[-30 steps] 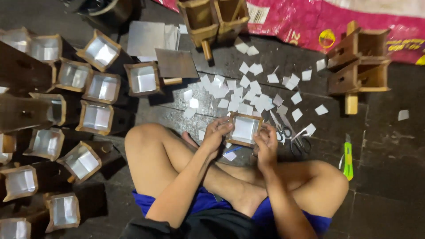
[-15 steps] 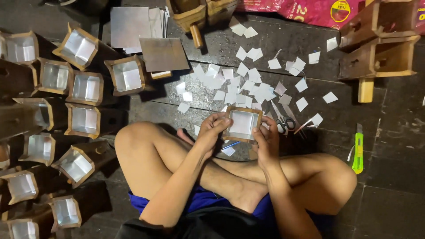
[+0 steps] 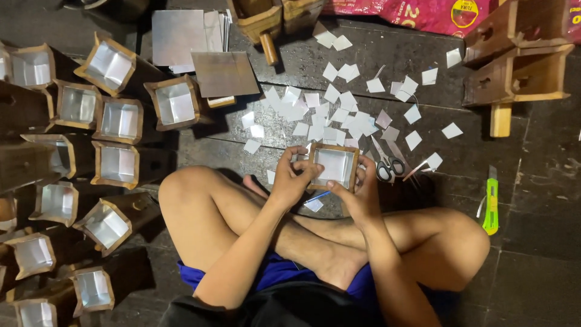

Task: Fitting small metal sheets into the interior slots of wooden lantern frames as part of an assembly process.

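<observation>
Both of my hands close on one small square wooden box with a shiny silver lining, held just above my crossed shins with its open mouth facing up toward me. Left hand grips the box's left wall, thumb and fingers curled over the rim and into the near-left corner; right hand cups the right wall and the underside, fingertips pressed at the rim. Neither hand is free. Seen from above the box shows as a near square, so its long axis runs down, away from the eye, and cannot be traced below the rim. It sits between the hands, a little nearer the left, whose fingers reach further over the opening. Scattered white paper squares lie on the dark stone floor just beyond the box, within reach of either hand; black-handled scissors lie just beside the right hand; a green utility knife lies well apart to the right. Finished lined wooden boxes stand in rows well to my left, and flat silver sheets lie beyond them
</observation>
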